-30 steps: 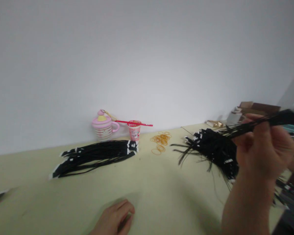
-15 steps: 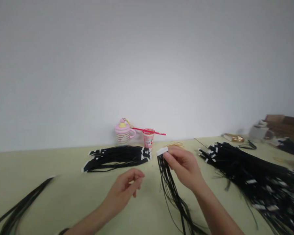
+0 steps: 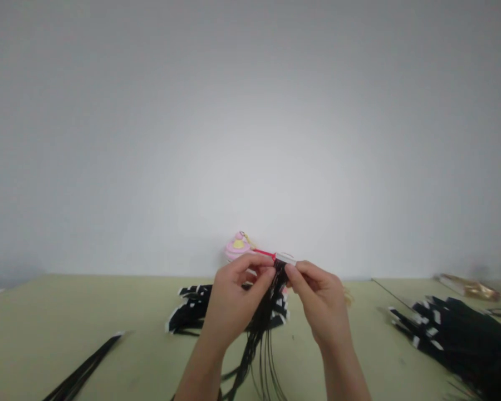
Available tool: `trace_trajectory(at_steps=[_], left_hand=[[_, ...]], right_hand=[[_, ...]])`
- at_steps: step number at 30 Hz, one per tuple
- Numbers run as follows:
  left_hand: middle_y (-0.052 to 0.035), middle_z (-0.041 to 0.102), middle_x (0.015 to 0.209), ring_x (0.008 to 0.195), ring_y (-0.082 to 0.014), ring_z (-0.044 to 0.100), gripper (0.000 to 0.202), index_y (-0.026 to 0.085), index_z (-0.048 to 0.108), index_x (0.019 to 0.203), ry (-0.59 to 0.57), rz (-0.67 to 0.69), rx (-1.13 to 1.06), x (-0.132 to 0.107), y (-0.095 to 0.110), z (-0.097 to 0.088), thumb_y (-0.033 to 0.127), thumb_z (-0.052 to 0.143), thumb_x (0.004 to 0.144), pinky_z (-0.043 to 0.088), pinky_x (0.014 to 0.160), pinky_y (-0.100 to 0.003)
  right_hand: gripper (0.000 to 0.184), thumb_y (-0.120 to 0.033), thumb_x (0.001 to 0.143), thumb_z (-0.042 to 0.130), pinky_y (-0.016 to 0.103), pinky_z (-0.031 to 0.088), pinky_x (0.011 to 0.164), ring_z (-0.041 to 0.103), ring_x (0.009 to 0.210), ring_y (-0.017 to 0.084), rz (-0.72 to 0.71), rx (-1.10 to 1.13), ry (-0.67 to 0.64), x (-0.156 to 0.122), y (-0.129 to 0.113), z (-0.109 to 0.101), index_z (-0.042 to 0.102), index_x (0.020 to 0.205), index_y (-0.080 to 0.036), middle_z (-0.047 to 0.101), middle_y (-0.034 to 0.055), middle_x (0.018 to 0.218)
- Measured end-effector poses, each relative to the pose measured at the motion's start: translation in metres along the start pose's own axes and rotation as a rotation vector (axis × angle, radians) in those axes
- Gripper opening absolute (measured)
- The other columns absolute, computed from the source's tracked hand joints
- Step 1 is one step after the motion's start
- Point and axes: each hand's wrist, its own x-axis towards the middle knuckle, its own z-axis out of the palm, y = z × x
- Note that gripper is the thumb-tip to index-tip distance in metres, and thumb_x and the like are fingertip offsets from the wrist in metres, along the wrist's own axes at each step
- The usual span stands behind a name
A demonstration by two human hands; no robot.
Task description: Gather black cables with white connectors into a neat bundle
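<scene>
A bundle of thin black wires with a white connector at its top end is held up in front of me. My right hand pinches the connector's right end between thumb and forefinger. At the other side, my left hand has thumb and forefinger closed on the wires just below the connector's left end. The black wires hang down between both hands and fan out below. Behind my left hand lie stacked wire bundles with white ends, partly hidden.
To the right is a large pile of black wire bundles. A few black wires lie at the left. At the wall stands a pink-lidded mug, with a red stick beside it. A gold-coloured packet lies back right.
My left hand has come up and right to grip the wires beside my right hand. The view has tilted up and turned left, so objects sit lower and further right.
</scene>
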Motion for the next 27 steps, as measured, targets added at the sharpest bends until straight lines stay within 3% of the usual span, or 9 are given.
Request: trace_trajectory(at_steps=[7,10,12,14,18,21,24,27], left_hand=[[-0.0036,0.061,0.081,0.067,-0.0115,0.057,0.027,0.016,0.062,0.093,-0.027,-0.142,0.105,0.004,-0.008,-0.008,0.024,0.069,0.069,0.047,0.059,-0.022],[-0.0018,0.060,0.072,0.064,-0.0112,0.055,0.015,0.015,0.063,0.082,-0.221,-0.188,0.139,0.003,-0.009,-0.011,0.028,0.064,0.074,0.043,0.057,-0.021],[0.0001,0.056,0.063,0.058,-0.0096,0.051,0.021,0.014,0.060,0.069,-0.366,-0.237,0.124,0.002,-0.008,-0.012,0.032,0.058,0.080,0.038,0.051,-0.020],[0.0002,0.056,0.063,0.058,-0.0092,0.050,0.023,0.014,0.059,0.069,-0.424,-0.263,0.094,0.001,-0.007,-0.012,0.033,0.054,0.082,0.037,0.051,-0.019],[0.0000,0.061,0.064,0.055,-0.0081,0.051,0.022,0.015,0.058,0.071,-0.388,-0.230,0.085,0.000,-0.005,-0.007,0.031,0.052,0.085,0.036,0.050,-0.019],[0.0011,0.061,0.060,0.054,-0.0081,0.054,0.017,0.015,0.056,0.077,-0.301,-0.223,0.001,0.000,-0.002,-0.002,0.030,0.052,0.085,0.042,0.053,-0.019],[0.0012,0.062,0.059,0.053,-0.0086,0.056,0.014,0.016,0.054,0.081,-0.205,-0.228,-0.089,-0.001,-0.001,0.002,0.029,0.051,0.086,0.045,0.053,-0.019],[0.0016,0.061,0.057,0.049,-0.0079,0.054,0.013,0.016,0.053,0.080,-0.146,-0.222,-0.101,-0.001,0.000,0.003,0.028,0.052,0.085,0.043,0.049,-0.018]], right_hand=[[0.029,-0.038,0.084,0.055,0.021,0.037,0.054,0.047,0.058,0.011,0.000,0.049,-0.003,0.007,0.017,0.010,0.057,0.064,-0.017,0.050,-0.0013,0.059],[0.030,-0.037,0.085,0.055,0.021,0.036,0.053,0.045,0.056,0.010,-0.023,0.024,0.065,0.004,0.012,0.005,0.055,0.062,-0.017,0.048,-0.0023,0.058],[0.030,-0.035,0.085,0.055,0.020,0.036,0.053,0.045,0.056,0.009,-0.045,-0.008,0.093,0.003,0.008,0.002,0.054,0.061,-0.016,0.048,-0.0025,0.058],[0.030,-0.034,0.085,0.055,0.020,0.036,0.053,0.045,0.055,0.009,-0.052,-0.041,0.110,0.003,0.007,0.000,0.055,0.061,-0.016,0.048,-0.0024,0.057],[0.022,-0.034,0.082,0.059,0.021,0.039,0.052,0.049,0.055,0.009,-0.029,-0.022,0.125,0.003,0.013,-0.003,0.062,0.071,-0.015,0.055,-0.0004,0.062],[0.019,-0.033,0.079,0.062,0.023,0.044,0.054,0.056,0.057,0.011,0.059,0.032,-0.039,0.002,0.018,-0.004,0.066,0.085,-0.015,0.063,0.0021,0.067],[0.019,-0.032,0.078,0.062,0.025,0.047,0.057,0.059,0.058,0.013,0.118,0.018,-0.221,0.002,0.019,-0.002,0.067,0.083,-0.014,0.066,0.0041,0.068],[0.019,-0.031,0.080,0.058,0.026,0.049,0.058,0.061,0.061,0.014,0.110,0.017,-0.248,0.002,0.016,0.002,0.066,0.079,-0.013,0.067,0.0052,0.069]])
